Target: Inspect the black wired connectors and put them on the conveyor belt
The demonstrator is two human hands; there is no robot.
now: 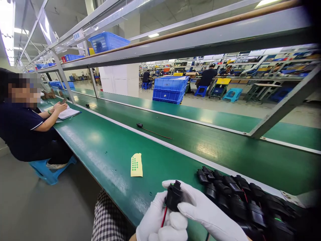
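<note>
A small black plastic part (174, 196) with a nozzle-like stub on top and a red wire below is held upright over the near edge of the green bench. My left hand (163, 222), in a white glove, grips it low down from the left, fingers curled under it. Around its right side, the gloved thumb and forefinger of my right hand (204, 207) close on it. To the right lies a heap of similar black parts (237, 201), some with red wires. A yellow sheet of green dot stickers (136, 169) rests on the bench ahead of my hands.
On the green middle strip lies another black part (139, 125) with a long thin wire. A seated co-worker (22, 130) at the left holds a phone over papers (69, 113). Slanted metal posts (286, 103) carry an overhead shelf (175, 43) with a blue basket (106, 43).
</note>
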